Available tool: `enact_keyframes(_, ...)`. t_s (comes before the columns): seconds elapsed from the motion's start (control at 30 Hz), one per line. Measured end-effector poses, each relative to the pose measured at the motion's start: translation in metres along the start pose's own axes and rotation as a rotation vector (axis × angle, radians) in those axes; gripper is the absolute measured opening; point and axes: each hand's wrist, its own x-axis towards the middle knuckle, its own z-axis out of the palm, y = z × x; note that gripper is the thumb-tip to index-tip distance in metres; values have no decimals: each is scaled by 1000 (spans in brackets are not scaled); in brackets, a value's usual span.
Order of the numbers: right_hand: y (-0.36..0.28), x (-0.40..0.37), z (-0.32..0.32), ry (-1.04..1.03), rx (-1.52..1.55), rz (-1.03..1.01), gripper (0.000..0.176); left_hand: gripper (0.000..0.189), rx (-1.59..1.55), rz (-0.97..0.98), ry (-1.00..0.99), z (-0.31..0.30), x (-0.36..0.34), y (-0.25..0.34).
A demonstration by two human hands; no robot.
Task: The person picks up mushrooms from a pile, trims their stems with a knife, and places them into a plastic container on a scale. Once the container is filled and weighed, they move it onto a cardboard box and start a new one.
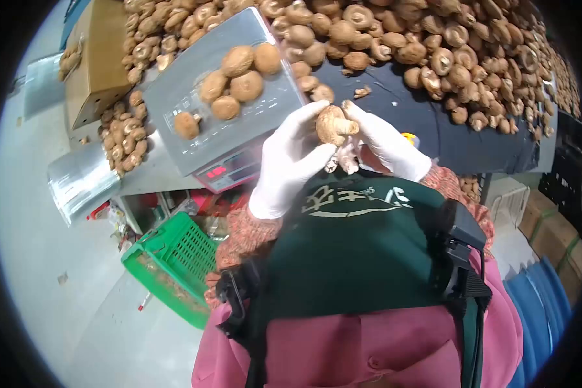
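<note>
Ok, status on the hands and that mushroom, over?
Left hand and right hand both gripping one mushroom. Scale just left, several mushrooms on it. Nothing between hands and scale.

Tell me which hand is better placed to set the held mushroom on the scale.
Probably left: the left hand touches the mushroom and is beside the scale; the right hand is farther.

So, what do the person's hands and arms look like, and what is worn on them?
The left hand and the right hand are covered by thin white gloves. The sleeves are a reddish-orange fabric with a small pattern, and they reach the glove cuffs.
</note>
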Motion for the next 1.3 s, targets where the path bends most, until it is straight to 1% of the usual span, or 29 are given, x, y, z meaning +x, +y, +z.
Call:
enact_keyframes(0.03,-5,0,2,-27,-116,2,52,58,22,57,19,-4,-2,2)
enact_keyframes(0.07,-9,1,3,-51,-233,0,53,58,25,112,128,-8,-6,11)
enact_keyframes(0.1,-9,2,3,-9,-282,-19,53,56,340,264,293,-24,-5,10)
enact_keyframes(0.17,-6,6,-5,88,-424,-147,49,42,360,411,552,-52,-6,18)
enact_keyframes(0.2,-9,5,-10,130,-477,-186,44,41,692,445,705,-80,-12,17)
enact_keyframes(0.23,-11,4,-13,183,-470,-189,41,42,770,420,795,-87,-18,26)
enact_keyframes(0.27,-11,5,-22,212,-508,-233,39,43,725,455,808,-106,-22,22)
enact_keyframes(0.33,-13,8,-36,335,-618,-256,33,45,921,427,853,-128,-24,27)
enact_keyframes(0.37,-10,11,-43,394,-714,-323,32,46,977,418,860,-135,-21,30)
enact_keyframes(0.43,-3,21,-49,500,-913,-459,30,45,898,398,855,-147,-4,35)
enact_keyframes(0.47,-7,24,-44,569,-1137,-484,28,44,935,414,811,-160,5,32)
enact_keyframes(0.5,-4,33,-44,535,-1276,-631,29,45,1090,341,766,-171,8,32)
enact_keyframes(0.57,4,49,-38,562,-1572,-634,34,46,1404,195,653,-187,17,34)
enact_keyframes(0.63,11,62,-31,561,-1647,-638,41,50,1259,220,649,-191,17,35)
enact_keyframes(0.67,15,73,-38,512,-1619,-561,44,50,1239,230,670,-194,15,32)
enact_keyframes(0.77,13,74,-46,487,-1492,-571,44,46,1159,236,759,-178,4,41)
enact_keyframes(0.8,14,72,-56,438,-1338,-624,48,45,1143,252,791,-169,0,46)
enact_keyframes(0.83,-2,55,-46,362,-1096,-413,50,43,1124,270,825,-159,-4,49)
enact_keyframes(0.9,-12,41,-52,184,-409,-259,52,33,988,423,868,-128,-9,52)
enact_keyframes(0.97,-16,27,-49,42,-46,-241,48,31,799,504,789,-100,-10,45)
enact_keyframes(1.0,-18,22,-46,-26,86,-256,46,30,738,487,699,-77,-9,44)
enact_keyframes(1.03,-18,19,-44,-98,219,-268,44,29,843,384,612,-61,-10,46)
enact_keyframes(1.07,-16,20,-44,-139,264,-285,44,30,690,392,478,-51,-5,36)
enact_keyframes(1.1,-15,19,-42,-161,305,-261,42,31,551,323,434,-35,-1,31)
enact_keyframes(1.13,-14,18,-37,-185,348,-235,41,37,704,289,350,-27,2,31)
enact_keyframes(1.17,-14,17,-31,-209,392,-209,40,47,389,183,293,-15,4,25)
enact_keyframes(1.2,-14,17,-21,-257,411,-203,39,55,247,130,257,-7,6,19)
enact_keyframes(1.23,-11,16,-18,-323,390,-182,39,56,239,112,177,-6,6,16)
enact_keyframes(1.3,-4,18,-11,-364,262,-97,47,58,185,179,122,-6,8,-2)
